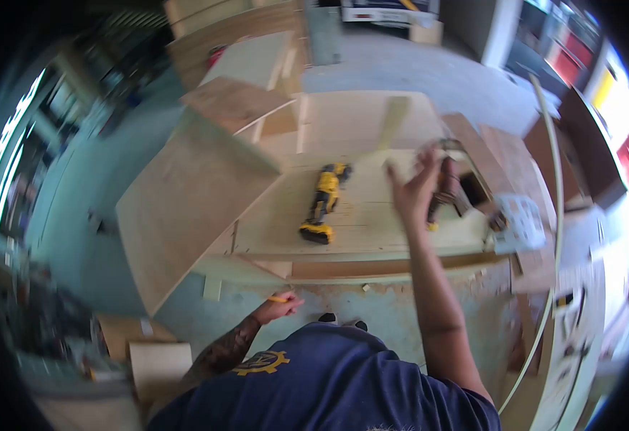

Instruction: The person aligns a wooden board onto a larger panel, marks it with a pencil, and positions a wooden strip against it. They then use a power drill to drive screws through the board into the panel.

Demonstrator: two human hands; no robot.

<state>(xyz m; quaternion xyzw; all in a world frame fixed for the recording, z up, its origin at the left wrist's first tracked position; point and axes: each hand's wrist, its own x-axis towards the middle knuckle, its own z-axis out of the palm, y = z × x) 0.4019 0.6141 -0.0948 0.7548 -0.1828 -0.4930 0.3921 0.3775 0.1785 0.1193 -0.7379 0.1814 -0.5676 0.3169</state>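
the left hand point(278, 309) is closed around a pencil point(277, 299), low in front of the body, short of the table's point(372, 219) near edge. the right hand point(418, 188) is raised over the table, released, fingers splayed; motion blurs it. just beside it, to the right, a red tool point(448, 179) is on the table; contact between the two cannot be told. a yellow tool point(323, 201) lies left of the right hand. a large board point(196, 187) rests at the table's left side.
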